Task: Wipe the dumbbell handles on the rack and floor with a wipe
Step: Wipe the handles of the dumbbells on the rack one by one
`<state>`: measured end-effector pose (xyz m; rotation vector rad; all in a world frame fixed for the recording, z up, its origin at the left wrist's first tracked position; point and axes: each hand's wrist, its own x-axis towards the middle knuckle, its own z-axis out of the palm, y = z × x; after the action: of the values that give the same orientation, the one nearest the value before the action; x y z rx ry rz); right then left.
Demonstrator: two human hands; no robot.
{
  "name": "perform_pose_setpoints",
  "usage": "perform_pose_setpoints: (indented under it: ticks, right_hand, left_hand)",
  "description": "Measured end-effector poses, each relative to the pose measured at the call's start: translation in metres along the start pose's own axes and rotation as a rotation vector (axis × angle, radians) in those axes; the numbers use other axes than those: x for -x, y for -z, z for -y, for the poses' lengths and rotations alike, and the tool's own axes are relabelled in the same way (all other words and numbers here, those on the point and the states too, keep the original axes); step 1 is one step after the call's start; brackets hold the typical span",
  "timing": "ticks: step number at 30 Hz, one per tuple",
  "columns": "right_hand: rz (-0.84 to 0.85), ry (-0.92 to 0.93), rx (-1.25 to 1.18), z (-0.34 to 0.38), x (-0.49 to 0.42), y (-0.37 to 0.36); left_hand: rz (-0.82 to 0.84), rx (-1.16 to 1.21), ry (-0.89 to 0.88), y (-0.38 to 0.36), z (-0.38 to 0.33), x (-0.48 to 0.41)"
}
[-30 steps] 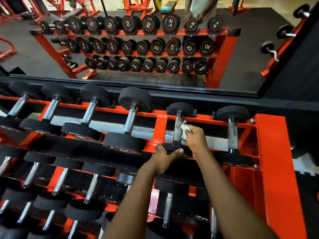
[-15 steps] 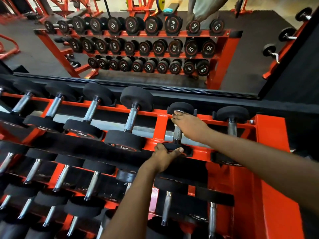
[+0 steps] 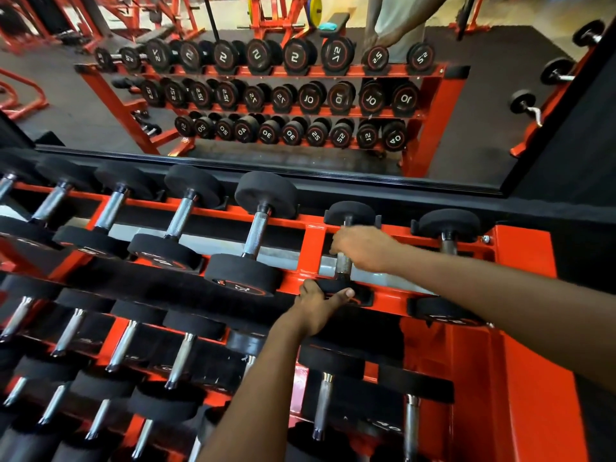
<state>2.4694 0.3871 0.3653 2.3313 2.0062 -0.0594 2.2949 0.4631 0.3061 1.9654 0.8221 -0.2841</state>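
Observation:
A small black dumbbell with a chrome handle lies on the top tier of the red rack, second from the right. My right hand is wrapped round the upper part of that handle; the white wipe is hidden under the palm. My left hand grips the dumbbell's near black head, thumb over its front. Several larger dumbbells lie to the left on the same tier, and one more to the right.
Two lower tiers hold several more dumbbells. A wall mirror behind the rack reflects the rack and a standing person. The rack's red end post stands at the right.
My right hand has slid down the handle from near the far head toward its middle, and the wipe seen a second ago is now covered. My left hand has stayed on the near head.

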Motion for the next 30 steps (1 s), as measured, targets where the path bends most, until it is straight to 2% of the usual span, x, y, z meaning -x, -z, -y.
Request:
perform_pose_setpoints:
  ticks: [2,4,8,11,13,15,17,19,21,23,26,28,30]
  right_hand:
    - [0.092,0.048,-0.080,0.014,0.011,-0.011]
    - [0.097,0.042,-0.161,0.020,0.021,-0.018]
    - [-0.086,-0.156,-0.353,0.021,0.038,-0.013]
    - [-0.288,-0.358,-0.573,0.013,0.064,-0.003]
    - [-0.466,-0.574,-0.711,-0.006,0.090,0.001]
    - [-0.636,-0.771,-0.870,-0.023,0.116,0.004]
    - [-0.761,-0.938,-0.920,-0.035,0.148,0.003]
    - [-0.781,-1.111,-0.865,-0.053,0.172,-0.015]
    - [-0.704,-1.219,-0.918,-0.063,0.183,-0.039]
    - [-0.541,-1.147,-1.061,-0.059,0.188,-0.057]
    - [-0.337,-0.996,-1.255,-0.033,0.194,-0.061]
    - [-0.289,-0.978,-1.256,-0.028,0.196,-0.062]
    - [-0.315,-1.005,-1.209,-0.034,0.190,-0.060]
  left_hand:
    - [-0.002,0.011,0.022,0.001,0.000,-0.001]
    - [0.006,-0.004,0.023,0.002,0.000,0.000]
    - [-0.067,-0.191,0.033,0.004,-0.004,0.006]
    - [-0.226,-0.376,0.031,-0.003,-0.021,0.014]
    - [-0.422,-0.416,-0.070,-0.014,-0.040,0.021]
    - [-0.601,-0.391,-0.250,-0.028,-0.056,0.026]
    - [-0.653,-0.309,-0.419,-0.049,-0.072,0.030]
    - [-0.571,-0.245,-0.483,-0.074,-0.089,0.038]
    - [-0.384,-0.220,-0.437,-0.099,-0.102,0.041]
    - [-0.172,-0.229,-0.301,-0.120,-0.114,0.038]
    - [-0.010,-0.226,-0.172,-0.136,-0.118,0.025]
    - [0.040,-0.175,-0.140,-0.138,-0.117,0.017]
    - [0.062,-0.136,-0.137,-0.138,-0.117,0.014]
